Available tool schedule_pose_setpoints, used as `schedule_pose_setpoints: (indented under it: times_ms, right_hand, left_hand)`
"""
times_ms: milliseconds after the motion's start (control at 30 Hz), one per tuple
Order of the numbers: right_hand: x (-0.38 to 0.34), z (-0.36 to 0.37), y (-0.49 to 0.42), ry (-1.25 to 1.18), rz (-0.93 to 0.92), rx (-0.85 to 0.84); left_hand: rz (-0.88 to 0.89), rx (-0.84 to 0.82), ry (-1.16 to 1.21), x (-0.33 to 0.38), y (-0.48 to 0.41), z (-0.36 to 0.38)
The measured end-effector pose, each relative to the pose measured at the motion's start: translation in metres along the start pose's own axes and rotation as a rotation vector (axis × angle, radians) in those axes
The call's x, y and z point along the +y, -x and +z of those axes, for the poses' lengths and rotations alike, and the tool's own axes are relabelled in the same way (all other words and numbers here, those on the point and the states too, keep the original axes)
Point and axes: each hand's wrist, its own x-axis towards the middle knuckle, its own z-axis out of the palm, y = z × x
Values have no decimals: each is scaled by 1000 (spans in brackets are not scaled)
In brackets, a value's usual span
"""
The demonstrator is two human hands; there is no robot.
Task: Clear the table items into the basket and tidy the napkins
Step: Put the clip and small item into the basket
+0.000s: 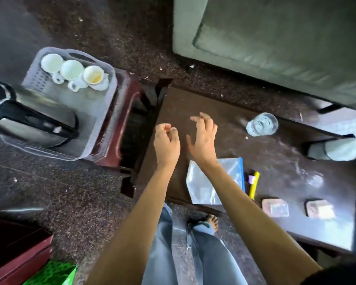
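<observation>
A pale plastic basket [103,112] stands on a red stool at the left, holding three white cups [71,69] and a steel kettle [29,118]. My left hand [166,144] hovers over the left end of the dark table [275,159], fingers curled with nothing in them. My right hand [203,138] is beside it, fingers spread and empty. On the table lie a clear glass [262,124], a clear zip bag [216,182] under my right forearm, a yellow pen-like item [254,185], and two small coaster-like packs [275,207] [319,208]. No napkins are plainly visible.
A grey sofa [275,38] fills the upper right behind the table. A white object [335,149] lies at the table's right edge. A second red stool [17,249] and a green bag [51,273] sit at lower left. My legs and one foot show below.
</observation>
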Motion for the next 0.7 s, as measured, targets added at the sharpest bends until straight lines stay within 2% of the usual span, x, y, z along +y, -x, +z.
schedule_pose_setpoints:
  times_ms: [267, 433, 600, 700]
  right_hand:
    - [128, -67, 112, 138, 314, -48]
    - [197, -85, 153, 136, 610, -151]
    - [236, -94, 163, 115, 740, -346]
    - [248, -89, 158, 87, 724, -368]
  left_hand:
    - [8, -306, -92, -2, 110, 98]
    - [-4, -439, -180, -12, 158, 145]
    - [-28, -491, -266, -26, 182, 176]
    - [-52, -509, -298, -35, 187, 185]
